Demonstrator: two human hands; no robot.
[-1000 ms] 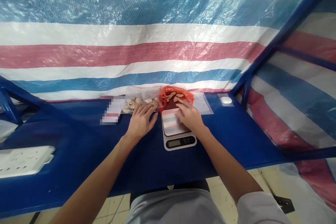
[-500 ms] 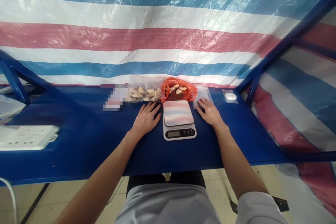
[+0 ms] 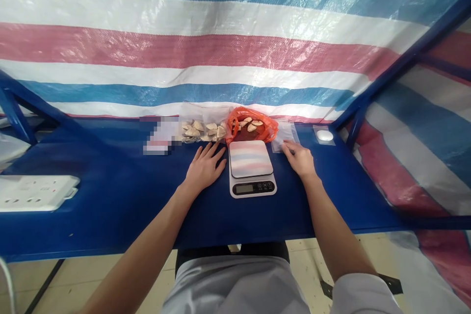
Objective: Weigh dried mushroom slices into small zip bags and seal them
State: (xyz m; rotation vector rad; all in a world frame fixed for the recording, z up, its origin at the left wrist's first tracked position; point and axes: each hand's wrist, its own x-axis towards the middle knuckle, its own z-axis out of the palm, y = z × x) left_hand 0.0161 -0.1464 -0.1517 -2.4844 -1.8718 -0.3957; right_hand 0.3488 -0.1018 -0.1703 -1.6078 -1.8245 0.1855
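My left hand (image 3: 205,167) lies flat on the blue table, fingers spread and holding nothing, just left of the kitchen scale (image 3: 251,159). Its fingertips reach close to the clear bags of pale dried slices (image 3: 194,130). Behind the scale sits an open orange plastic bag (image 3: 271,126) with more pale slices (image 3: 251,128) inside. To the right, my right hand (image 3: 300,159) has its fingers drawn together, thumb and forefinger at the near edge of a flat clear plastic bag (image 3: 278,144). The scale's platform bears nothing, and its display looks blank.
A white power strip (image 3: 37,194) lies on the left of the table. A small clear packet holding a white oval object (image 3: 325,135) is at the far right. Blue frame bars (image 3: 371,93) and a striped tarp (image 3: 221,49) close off the back and sides.
My right hand has gone from lying flat with spread fingers to a pinch at the clear bag's edge, shifting slightly right. My left hand stays in place.
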